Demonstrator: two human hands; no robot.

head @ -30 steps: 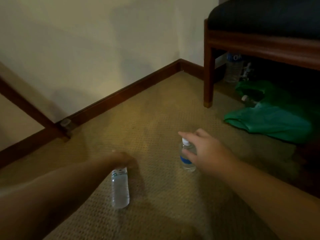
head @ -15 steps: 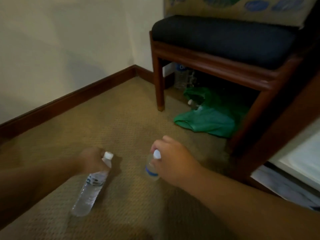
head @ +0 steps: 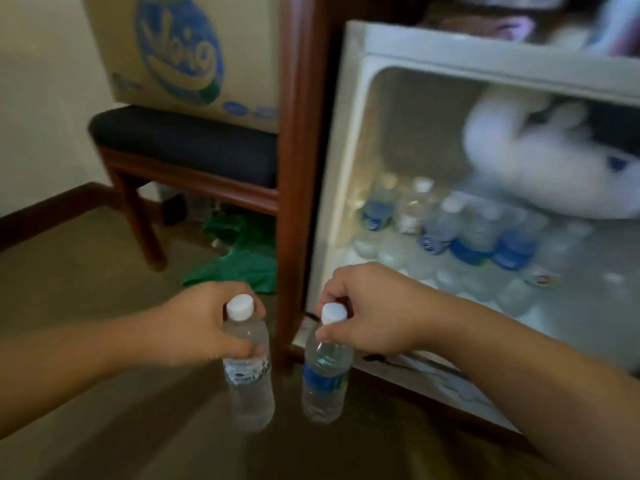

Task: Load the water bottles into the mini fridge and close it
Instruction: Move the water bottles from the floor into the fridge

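1. Off to the left, nothing task-related is going on: a cardboard box (head: 180,57) is parked on a padded bench (head: 183,143), with something green (head: 239,261) bunched on the carpet underneath.
2. The left hand (head: 197,323) is wrapped around the neck of a clear bottle (head: 247,368), fingers closed just under the white cap, and the bottle is held upright above the carpet.
3. Just beside it, a blue-label bottle (head: 325,368) is pinched at the cap by the right hand (head: 374,306), fingertips curled in tight. It hangs right in front of the fridge's lower left corner.
4. The mini fridge (head: 349,140) is wide open, so nothing is closed yet. A fair bunch of stored bottles (head: 446,233) is already packed along the bottom, with a blurry white bag (head: 526,168) above them.
5. So it's judged partway done: these two bottles are to be put in, then the door shut. The door itself isn't visible.
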